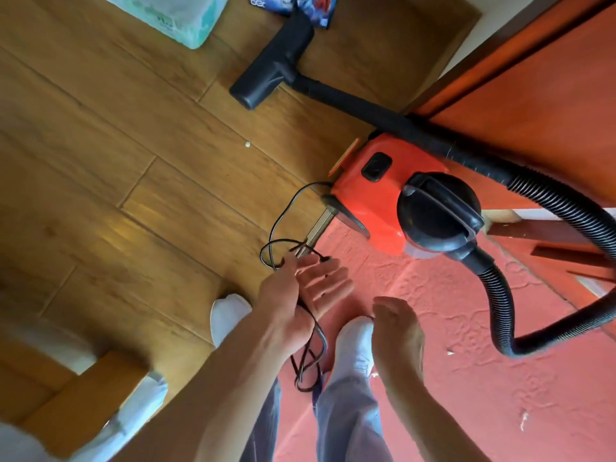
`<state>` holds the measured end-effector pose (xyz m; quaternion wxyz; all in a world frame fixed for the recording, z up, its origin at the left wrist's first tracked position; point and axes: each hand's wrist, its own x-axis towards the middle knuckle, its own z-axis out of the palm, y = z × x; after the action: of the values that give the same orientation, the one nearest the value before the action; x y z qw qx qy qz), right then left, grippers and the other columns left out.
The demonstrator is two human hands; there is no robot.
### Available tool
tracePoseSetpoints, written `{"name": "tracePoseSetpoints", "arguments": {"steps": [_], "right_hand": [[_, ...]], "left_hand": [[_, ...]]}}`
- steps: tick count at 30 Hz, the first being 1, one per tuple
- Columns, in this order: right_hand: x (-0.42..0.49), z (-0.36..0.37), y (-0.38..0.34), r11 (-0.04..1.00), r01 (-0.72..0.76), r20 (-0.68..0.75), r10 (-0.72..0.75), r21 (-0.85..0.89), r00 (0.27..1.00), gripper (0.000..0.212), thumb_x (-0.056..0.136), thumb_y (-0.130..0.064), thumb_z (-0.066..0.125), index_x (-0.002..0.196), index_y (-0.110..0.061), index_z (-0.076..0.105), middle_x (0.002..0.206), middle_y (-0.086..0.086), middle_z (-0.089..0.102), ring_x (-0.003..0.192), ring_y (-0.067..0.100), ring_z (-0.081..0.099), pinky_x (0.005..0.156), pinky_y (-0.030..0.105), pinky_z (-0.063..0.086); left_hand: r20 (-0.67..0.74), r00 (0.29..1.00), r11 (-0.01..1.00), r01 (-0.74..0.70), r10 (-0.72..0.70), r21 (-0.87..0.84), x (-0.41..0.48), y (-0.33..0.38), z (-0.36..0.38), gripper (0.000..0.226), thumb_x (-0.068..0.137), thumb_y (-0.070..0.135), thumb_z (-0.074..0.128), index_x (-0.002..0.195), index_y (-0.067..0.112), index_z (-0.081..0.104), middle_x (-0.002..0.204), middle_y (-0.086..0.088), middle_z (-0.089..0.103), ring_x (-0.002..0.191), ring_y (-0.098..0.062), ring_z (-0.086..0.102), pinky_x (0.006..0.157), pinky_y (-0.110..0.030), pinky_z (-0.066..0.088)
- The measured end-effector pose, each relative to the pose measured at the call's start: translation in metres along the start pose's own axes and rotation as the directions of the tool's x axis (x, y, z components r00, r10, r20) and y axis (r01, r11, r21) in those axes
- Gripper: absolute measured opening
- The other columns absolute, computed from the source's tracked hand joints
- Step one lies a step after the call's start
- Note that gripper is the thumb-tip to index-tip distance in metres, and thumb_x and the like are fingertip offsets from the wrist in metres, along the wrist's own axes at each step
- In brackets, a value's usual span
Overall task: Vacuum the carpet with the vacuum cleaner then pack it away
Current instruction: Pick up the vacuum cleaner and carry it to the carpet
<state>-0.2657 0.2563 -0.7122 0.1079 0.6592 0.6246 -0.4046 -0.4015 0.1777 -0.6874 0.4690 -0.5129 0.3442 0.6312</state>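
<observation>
An orange vacuum cleaner (376, 191) with a black lid stands where the wooden floor meets the red carpet (466, 378). Its black hose (500, 315) loops over the carpet to the right. The rigid tube leads up to the black floor nozzle (273, 61) on the wood. The black power cord (283, 211) runs from the body down into loops draped over my left hand (300, 295), whose fingers are spread, palm up. More cord loops hang below that hand. My right hand (396, 331) hovers beside it, fingers loosely curled, holding nothing.
An orange-brown door (533, 78) stands behind the vacuum at the right. A plastic-wrapped pack (173, 15) and a blue printed packet (316, 5) lie at the top. A wooden piece (76, 401) sits at bottom left. My white-shoed feet (353, 348) stand at the carpet edge.
</observation>
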Motion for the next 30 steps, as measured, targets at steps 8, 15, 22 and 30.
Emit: {"name": "tracePoseSetpoints", "arguments": {"steps": [8,15,22,30], "right_hand": [[-0.005,0.075,0.028,0.406,-0.836,0.685,0.489,0.37,0.541,0.08,0.081,-0.065,0.063,0.142,-0.019,0.039,0.144,0.021,0.042,0.124,0.045,0.05,0.081,0.066,0.051],[-0.002,0.083,-0.008,0.486,-0.751,0.757,0.241,0.447,0.607,0.071,0.075,-0.072,0.062,0.122,-0.018,0.064,0.106,0.008,0.065,0.092,0.024,0.063,0.074,0.036,0.052],[-0.008,0.058,-0.022,0.722,-0.594,0.776,0.128,0.354,0.617,0.057,0.074,-0.057,0.072,0.11,-0.014,0.062,0.095,0.009,0.068,0.056,0.011,0.053,0.039,0.021,0.038],[-0.026,0.032,-0.017,0.548,-0.503,0.499,0.171,0.668,0.849,0.026,0.079,-0.039,0.076,0.093,-0.02,0.065,0.072,-0.004,0.046,0.051,0.007,0.037,0.041,0.022,0.034]], "left_hand": [[0.253,0.965,0.881,0.182,-0.074,-0.437,-0.028,0.042,-0.008,0.039,0.11,0.025,0.037,0.101,-0.006,0.059,0.064,-0.029,0.066,0.035,-0.025,0.062,0.031,-0.026,0.048],[0.182,0.975,0.988,0.141,-0.128,-0.059,-0.047,0.046,-0.038,0.044,0.11,0.03,0.03,0.088,-0.001,0.053,0.069,-0.023,0.061,0.028,-0.008,0.043,0.024,-0.015,0.032],[-0.264,0.962,0.852,0.075,0.076,0.518,-0.04,0.017,-0.048,0.044,0.107,0.035,0.042,0.077,0.006,0.056,0.053,-0.002,0.045,0.029,-0.004,0.03,0.028,-0.014,0.023],[-0.27,0.924,0.81,-0.068,0.271,0.582,-0.042,-0.004,-0.067,0.064,0.083,0.064,0.063,0.111,0.007,0.058,0.111,-0.011,0.062,0.094,-0.022,0.065,0.066,-0.047,0.062]]}}
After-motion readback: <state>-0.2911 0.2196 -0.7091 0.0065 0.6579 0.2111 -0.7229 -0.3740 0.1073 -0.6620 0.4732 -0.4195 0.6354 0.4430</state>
